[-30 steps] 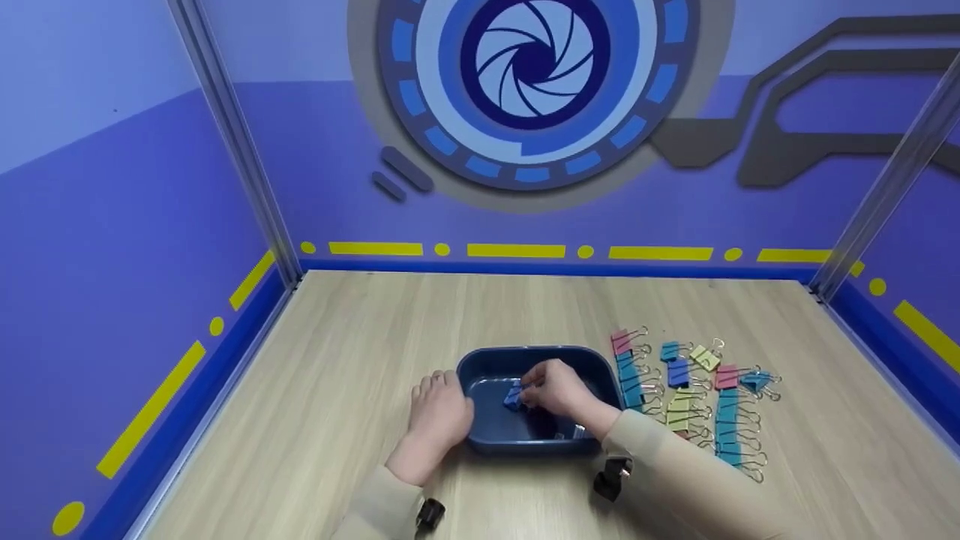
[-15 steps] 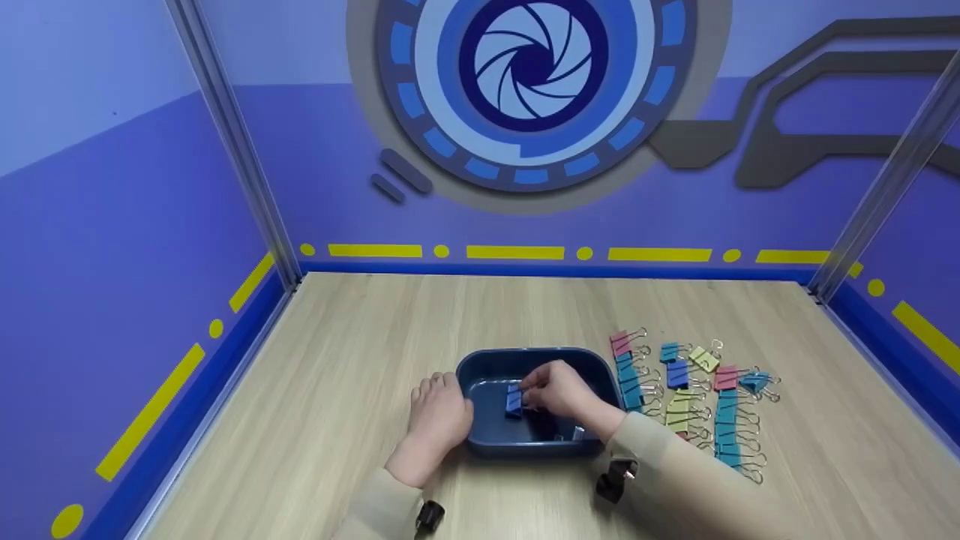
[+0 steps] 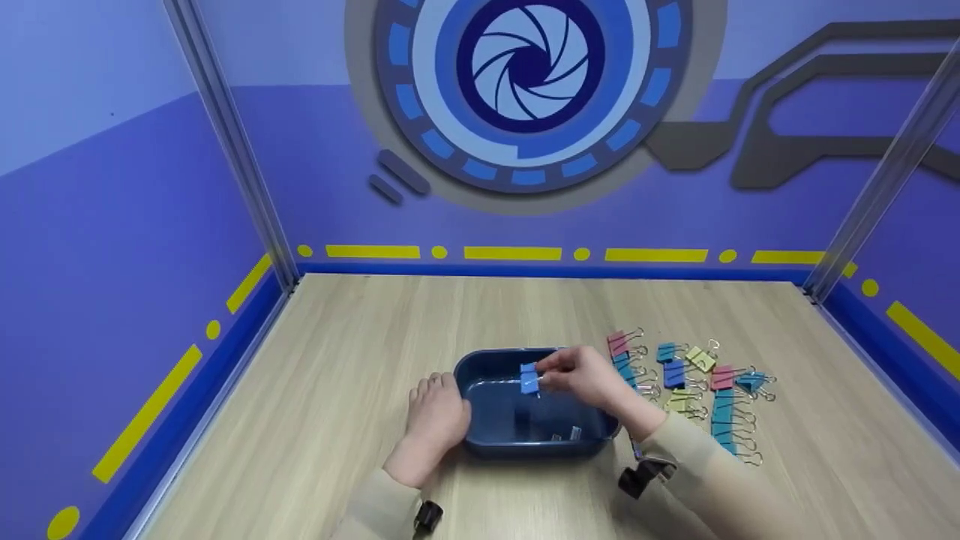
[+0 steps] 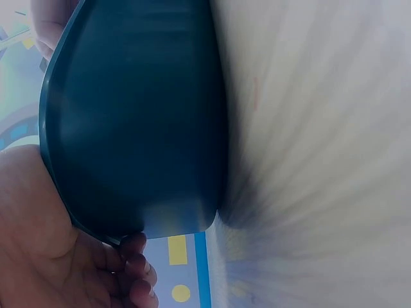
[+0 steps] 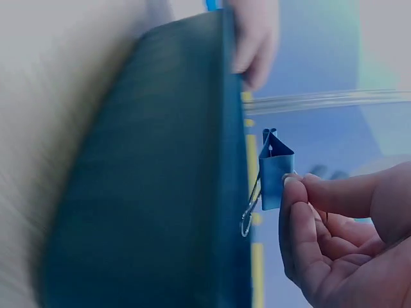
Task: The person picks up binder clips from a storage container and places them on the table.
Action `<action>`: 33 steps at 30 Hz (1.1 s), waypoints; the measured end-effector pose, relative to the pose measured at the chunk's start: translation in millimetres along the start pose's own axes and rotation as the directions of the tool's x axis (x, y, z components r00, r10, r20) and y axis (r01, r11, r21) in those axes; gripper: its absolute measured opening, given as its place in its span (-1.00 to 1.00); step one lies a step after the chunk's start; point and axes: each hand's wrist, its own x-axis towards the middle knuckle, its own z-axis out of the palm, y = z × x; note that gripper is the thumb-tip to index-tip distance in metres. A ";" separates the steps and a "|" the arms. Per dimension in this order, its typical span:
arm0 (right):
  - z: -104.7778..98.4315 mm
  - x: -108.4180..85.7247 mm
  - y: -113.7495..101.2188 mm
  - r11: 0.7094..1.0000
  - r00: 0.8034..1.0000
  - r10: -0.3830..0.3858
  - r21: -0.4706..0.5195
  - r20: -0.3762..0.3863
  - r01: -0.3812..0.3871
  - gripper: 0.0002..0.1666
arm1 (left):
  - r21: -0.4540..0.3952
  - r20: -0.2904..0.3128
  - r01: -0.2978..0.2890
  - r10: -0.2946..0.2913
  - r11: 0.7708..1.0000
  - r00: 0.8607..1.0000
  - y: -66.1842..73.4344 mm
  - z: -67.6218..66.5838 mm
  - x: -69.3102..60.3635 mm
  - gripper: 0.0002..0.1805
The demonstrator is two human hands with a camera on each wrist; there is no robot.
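In the head view, a blue binder clip (image 3: pixel 529 379) is above the floor of a dark blue plastic box (image 3: pixel 495 448), near its far side. My right hand (image 3: pixel 589 375) pinches this clip between thumb and fingertips. The right wrist view shows the clip (image 5: pixel 277 183) from its end, one wire handle sticking out towards the box. My left hand (image 3: pixel 437 412) holds the box's left side, its fingers curled at the far corner in the left wrist view. Two small shiny bits (image 3: pixel 575 433) lie on the box floor near the front right.
To the right of the box, binder clips lie in rows on the wooden table (image 3: pixel 360 337): teal clips (image 3: pixel 724 416), a dark blue clip (image 3: pixel 673 373), yellow clips (image 3: pixel 679 401) and pink clips (image 3: pixel 722 377). My right forearm covers part of them. Blue walls (image 3: pixel 150 300) enclose the table.
My right hand has lifted the blue binder clip from the box floor and moved it up and slightly right. The left hand stays at the box's left side.
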 end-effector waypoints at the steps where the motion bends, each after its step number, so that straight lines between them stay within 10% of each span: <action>1: -4.8 -3.3 -2.2 1.000 1.000 -0.001 0.004 -0.005 0.001 -0.76 | 0.001 -0.001 0.002 -0.002 1.000 1.000 0.0 0.0 0.0 -0.67; 21: -85.2 -103.9 24.6 0.997 0.997 0.075 -0.010 0.003 -0.075 -0.63 | -0.003 0.010 -0.006 0.006 1.000 1.000 0.5 -0.9 0.5 -0.66; 33: -83.9 -135.5 69.4 0.985 0.965 0.143 0.062 0.219 -0.160 -0.71 | -0.006 0.011 -0.002 0.002 1.000 1.000 0.1 -0.6 -0.1 -0.67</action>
